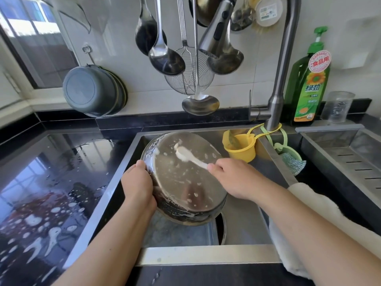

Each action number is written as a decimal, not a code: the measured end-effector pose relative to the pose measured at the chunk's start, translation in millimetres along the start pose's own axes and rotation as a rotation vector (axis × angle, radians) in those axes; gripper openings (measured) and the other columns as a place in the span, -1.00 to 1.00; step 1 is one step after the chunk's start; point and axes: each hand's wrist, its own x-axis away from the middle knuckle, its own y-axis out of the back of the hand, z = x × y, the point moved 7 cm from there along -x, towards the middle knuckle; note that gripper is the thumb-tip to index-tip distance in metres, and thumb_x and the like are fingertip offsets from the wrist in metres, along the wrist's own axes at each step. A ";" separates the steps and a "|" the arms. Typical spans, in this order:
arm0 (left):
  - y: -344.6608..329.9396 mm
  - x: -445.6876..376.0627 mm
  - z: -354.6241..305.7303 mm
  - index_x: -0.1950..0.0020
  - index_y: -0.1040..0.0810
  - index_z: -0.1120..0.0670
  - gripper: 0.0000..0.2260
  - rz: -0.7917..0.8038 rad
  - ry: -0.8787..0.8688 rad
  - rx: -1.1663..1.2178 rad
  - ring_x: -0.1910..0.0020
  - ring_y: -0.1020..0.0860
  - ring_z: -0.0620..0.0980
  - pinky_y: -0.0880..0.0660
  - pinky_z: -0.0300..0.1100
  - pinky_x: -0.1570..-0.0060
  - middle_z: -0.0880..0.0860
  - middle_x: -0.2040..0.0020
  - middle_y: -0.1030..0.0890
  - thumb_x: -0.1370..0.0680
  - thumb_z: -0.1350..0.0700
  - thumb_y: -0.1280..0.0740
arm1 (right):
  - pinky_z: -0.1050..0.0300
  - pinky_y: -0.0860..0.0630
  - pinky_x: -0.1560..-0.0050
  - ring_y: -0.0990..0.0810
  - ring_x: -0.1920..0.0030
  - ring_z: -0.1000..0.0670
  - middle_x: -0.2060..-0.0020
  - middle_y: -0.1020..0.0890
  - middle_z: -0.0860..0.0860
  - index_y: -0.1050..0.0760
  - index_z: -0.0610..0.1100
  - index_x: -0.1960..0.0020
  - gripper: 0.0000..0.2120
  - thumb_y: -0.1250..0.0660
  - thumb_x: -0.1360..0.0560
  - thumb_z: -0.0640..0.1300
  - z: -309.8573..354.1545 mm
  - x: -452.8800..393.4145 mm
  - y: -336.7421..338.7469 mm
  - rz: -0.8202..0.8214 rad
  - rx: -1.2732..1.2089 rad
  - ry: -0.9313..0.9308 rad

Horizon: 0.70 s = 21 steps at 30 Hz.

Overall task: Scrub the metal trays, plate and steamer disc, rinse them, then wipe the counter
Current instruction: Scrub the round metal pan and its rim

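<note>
Scrubbing the soapy metal tray (183, 180) over the sink (243, 219).
My left hand (137, 183) grips its left rim, tilting it; my right hand (233, 178) pinches what looks like a pale scrubber (188, 154) against its underside.

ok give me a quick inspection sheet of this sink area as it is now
surface: black counter left of the sink, wet and dotted with white suds.
job's things: round metal tray, tilted over the sink, soapy; whitish scrubber on it.
clutter: yellow cup, mesh scouring pad, green soap bottle, clear cup, cloth on the sink edge.
hands: left hand grips the tray rim; right hand pinches the scrubber.
cables: nothing seen.
surroundings: faucet, hanging ladles, strainer, grey basins, window.
</note>
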 end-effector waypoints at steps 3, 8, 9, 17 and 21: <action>1.3 6.1 -2.0 0.41 -0.18 -0.02 -0.59 -0.003 -0.021 -0.013 0.44 -0.22 -0.01 -0.16 -0.13 0.38 -0.05 0.45 -0.25 -0.61 0.09 -0.22 | 0.01 -0.30 0.29 -0.44 0.28 -0.06 0.34 -0.47 0.03 -0.33 -0.06 0.24 -0.54 -0.07 -0.66 0.24 25.1 11.1 -22.0 0.089 0.065 0.138; -9.5 13.9 -7.7 0.49 -0.17 -0.01 -0.52 0.108 -0.139 -0.114 0.40 -0.18 -0.02 -0.14 -0.09 0.33 -0.06 0.45 -0.21 -0.60 0.11 -0.26 | 0.02 -0.35 0.34 -0.50 0.25 -0.07 0.28 -0.52 -0.03 -0.36 -0.04 0.23 -0.54 0.00 -0.69 0.20 13.4 -11.5 10.1 -0.183 0.037 -0.007; -11.9 14.2 -8.5 0.50 -0.19 -0.01 -0.52 0.125 -0.165 -0.132 0.38 -0.21 -0.01 -0.17 -0.08 0.31 -0.05 0.45 -0.23 -0.60 0.10 -0.27 | 0.00 -0.38 0.32 -0.50 0.26 -0.06 0.29 -0.53 -0.03 -0.37 -0.04 0.24 -0.54 0.00 -0.69 0.20 11.9 -11.8 12.5 -0.202 0.007 -0.017; -8.8 4.8 -13.7 0.48 -0.26 0.00 -0.54 0.113 -0.206 -0.150 0.29 -0.27 0.07 -0.24 0.03 0.18 0.02 0.39 -0.29 -0.59 -0.01 -0.29 | 0.07 -0.39 0.34 -0.49 0.32 -0.01 0.30 -0.52 0.01 -0.43 -0.04 0.19 -0.53 0.03 -0.70 0.19 0.1 -16.2 13.3 -0.159 0.021 -0.080; -11.2 5.0 -14.6 0.48 -0.31 0.00 -0.52 0.124 -0.230 -0.159 0.28 -0.31 0.06 -0.28 0.02 0.19 0.04 0.38 -0.34 -0.62 -0.04 -0.28 | 0.01 -0.38 0.27 -0.52 0.23 -0.07 0.29 -0.52 0.00 -0.39 -0.03 0.22 -0.53 0.02 -0.69 0.21 21.6 -5.2 -17.8 -0.048 0.028 0.068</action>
